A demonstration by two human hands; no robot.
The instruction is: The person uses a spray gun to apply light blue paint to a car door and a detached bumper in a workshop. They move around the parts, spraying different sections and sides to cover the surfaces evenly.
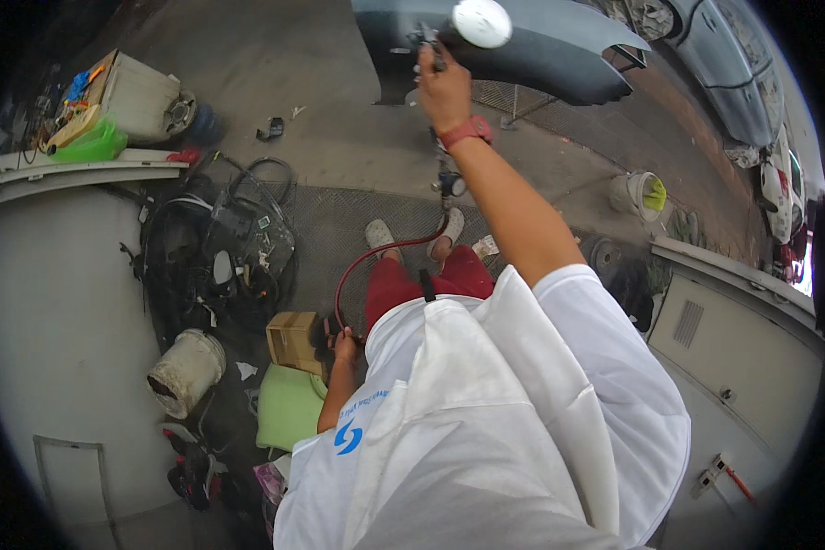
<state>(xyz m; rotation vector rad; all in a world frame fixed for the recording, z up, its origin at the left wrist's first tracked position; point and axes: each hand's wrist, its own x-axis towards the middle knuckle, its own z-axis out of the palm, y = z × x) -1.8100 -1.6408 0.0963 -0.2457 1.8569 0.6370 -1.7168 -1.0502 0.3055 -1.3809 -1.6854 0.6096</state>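
My right hand is stretched far out in front, closed round the handle of a spray gun with a round white-topped cup. Just beyond and beneath the gun is a grey car fender. Low at my left side, my left hand is closed round a red air hose. The hose curves up past my legs to a round gauge hanging below the right hand. A red band circles my right wrist.
A cardboard box, a green cushion-like thing and a dirty white bucket stand at my left, near tangled black parts. Another bucket is at right. Cars stand at the far right.
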